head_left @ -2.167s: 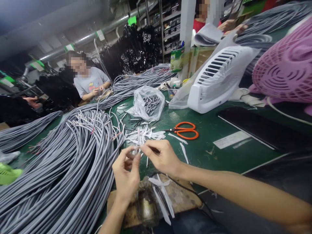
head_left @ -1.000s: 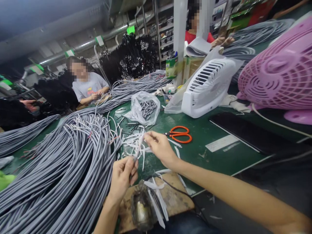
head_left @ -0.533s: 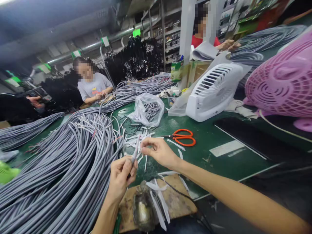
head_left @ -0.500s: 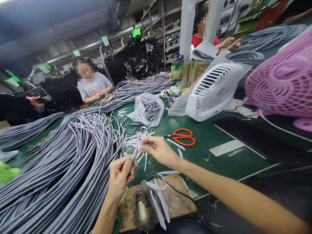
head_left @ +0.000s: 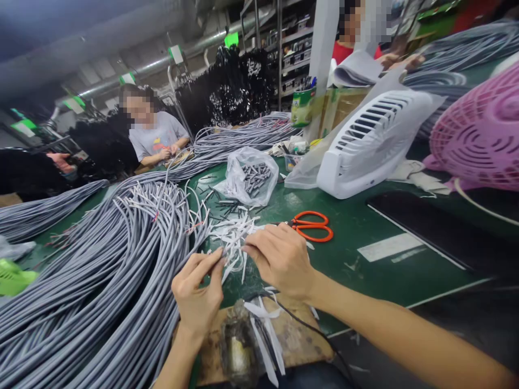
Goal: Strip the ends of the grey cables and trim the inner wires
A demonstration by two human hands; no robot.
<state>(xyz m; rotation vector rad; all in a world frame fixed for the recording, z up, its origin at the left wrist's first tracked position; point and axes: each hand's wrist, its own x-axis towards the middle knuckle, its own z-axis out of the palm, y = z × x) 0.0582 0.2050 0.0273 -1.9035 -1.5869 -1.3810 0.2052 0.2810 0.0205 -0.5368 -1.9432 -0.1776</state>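
My left hand (head_left: pixel 198 289) is closed in a pinch, thumb against fingers, just right of the big bundle of grey cables (head_left: pixel 133 270). A small greyish bit shows at its fingertips, too small to name. My right hand (head_left: pixel 281 259) faces it across a short gap, its fingers also pinched together; what they hold, if anything, is hidden. Behind and between both hands lies a pile of white strips (head_left: pixel 233 235). Orange-handled scissors (head_left: pixel 312 226) rest just beyond my right hand, their blades partly covered by it.
A clear bag of short grey tubes (head_left: pixel 256 181) sits farther back. On the right stand a white fan (head_left: pixel 365 143) and a pink fan (head_left: pixel 478 129). Below my hands, a small machine (head_left: pixel 239 348) is on a wooden board (head_left: pixel 300 335). Two people work across the table.
The grey piece with a pale strip, which stuck up from my left hand, no longer shows there. My right hand has turned palm-down and shifted slightly right. The view has shifted a little.
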